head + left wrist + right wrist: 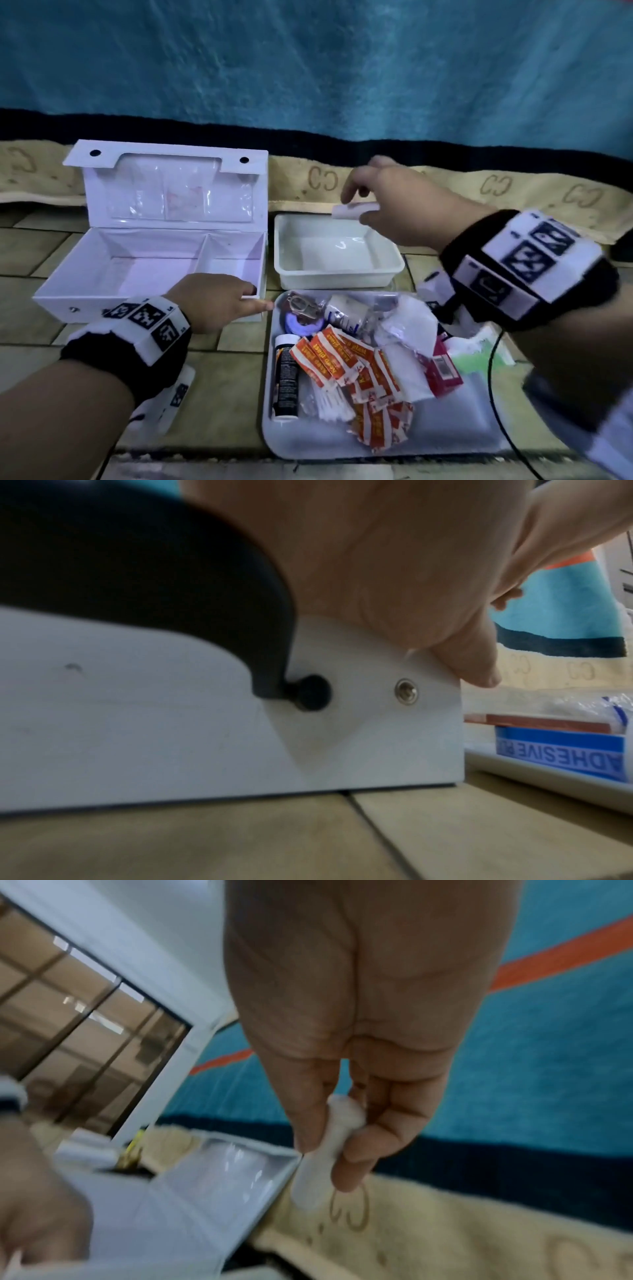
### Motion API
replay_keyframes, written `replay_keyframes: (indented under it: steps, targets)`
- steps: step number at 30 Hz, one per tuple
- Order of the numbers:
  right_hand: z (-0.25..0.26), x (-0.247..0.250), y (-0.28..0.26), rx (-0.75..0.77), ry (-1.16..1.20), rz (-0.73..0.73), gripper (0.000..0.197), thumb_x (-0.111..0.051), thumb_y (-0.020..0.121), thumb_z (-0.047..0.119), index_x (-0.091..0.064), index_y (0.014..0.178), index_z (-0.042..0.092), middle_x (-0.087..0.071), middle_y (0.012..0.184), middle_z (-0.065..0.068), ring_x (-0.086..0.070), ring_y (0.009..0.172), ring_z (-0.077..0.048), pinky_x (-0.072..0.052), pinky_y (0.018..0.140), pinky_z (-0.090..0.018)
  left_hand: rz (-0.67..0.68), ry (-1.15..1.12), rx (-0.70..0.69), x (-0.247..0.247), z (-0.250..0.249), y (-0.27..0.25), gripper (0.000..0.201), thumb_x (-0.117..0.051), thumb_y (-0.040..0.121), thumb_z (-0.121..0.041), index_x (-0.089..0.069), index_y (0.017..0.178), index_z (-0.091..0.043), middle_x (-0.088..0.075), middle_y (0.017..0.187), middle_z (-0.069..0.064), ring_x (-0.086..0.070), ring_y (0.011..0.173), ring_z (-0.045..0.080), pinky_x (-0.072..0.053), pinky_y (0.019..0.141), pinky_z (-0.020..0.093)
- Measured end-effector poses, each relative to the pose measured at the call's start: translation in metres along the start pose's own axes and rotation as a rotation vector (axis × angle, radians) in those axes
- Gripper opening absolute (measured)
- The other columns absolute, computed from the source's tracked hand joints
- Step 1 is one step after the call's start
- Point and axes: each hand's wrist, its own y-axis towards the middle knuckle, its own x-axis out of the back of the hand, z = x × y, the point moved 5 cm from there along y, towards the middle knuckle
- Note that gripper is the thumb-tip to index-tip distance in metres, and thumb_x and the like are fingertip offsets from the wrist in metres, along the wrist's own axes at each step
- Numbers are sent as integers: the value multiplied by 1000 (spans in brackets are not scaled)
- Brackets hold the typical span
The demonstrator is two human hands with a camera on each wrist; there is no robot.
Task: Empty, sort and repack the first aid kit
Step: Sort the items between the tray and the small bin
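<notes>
The white first aid kit box (102, 284) stands open and empty at the left, its lid (171, 185) upright. My left hand (255, 298) grips the box's front right corner (428, 723), fingers over the rim and thumb (479, 669) outside. My right hand (356, 209) pinches a small white roll (342, 211) between thumb and fingers, above the far right edge of an empty small white tray (342, 277). The right wrist view shows the roll (310, 1185) hanging down from the fingertips (346, 1175).
A large white tray (445, 435) in front holds orange and white plasters (346, 363), a black and white tube (286, 373), scissors (305, 303), wrapped gauze (404, 318) and a pink box (442, 370). A blue plaster box (561, 753) shows beside the kit. A black cable (496, 394) runs at the right. A beige rug edge lies behind.
</notes>
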Motion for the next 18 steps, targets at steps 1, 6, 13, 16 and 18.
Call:
replay_keyframes:
  steps: [1,6,13,16,18]
  targets:
    - [-9,8,-18,-34,38,-39,25,-63,85,22,-60,110,24,-50,109,-1,-54,86,-17,-42,77,-27,-3,1,4,0,0,1,47,-33,87,-66,-36,63,-26,-45,66,-5,-45,66,11,-38,68,29]
    - [-46,-10,-115,-249,222,-69,11,-72,75,26,-63,78,31,-61,72,11,-54,60,-3,-43,57,-24,10,-44,24,-2,2,2,63,-21,68,-81,-42,66,-21,-50,69,-3,-49,69,12,-41,73,30]
    - [-56,-78,-173,-382,401,-166,25,-81,66,13,-62,70,29,-56,71,16,-51,73,11,-36,61,-4,-48,-104,58,-5,4,5,55,-37,84,-67,-46,65,-17,-53,71,0,-53,75,16,-40,75,32]
    - [-47,-80,-177,-325,391,-269,22,-82,65,9,-66,72,23,-55,71,14,-49,74,13,-35,65,-1,-54,-113,68,-5,4,4,56,-37,85,-66,-49,69,-14,-56,75,2,-53,77,17,-38,72,31]
    - [-45,-75,-181,-316,385,-330,20,-81,64,10,-67,74,21,-50,67,17,-49,73,12,-34,65,1,-68,-110,79,-4,4,2,57,-38,85,-66,-49,71,-12,-56,75,2,-53,77,17,-37,70,30]
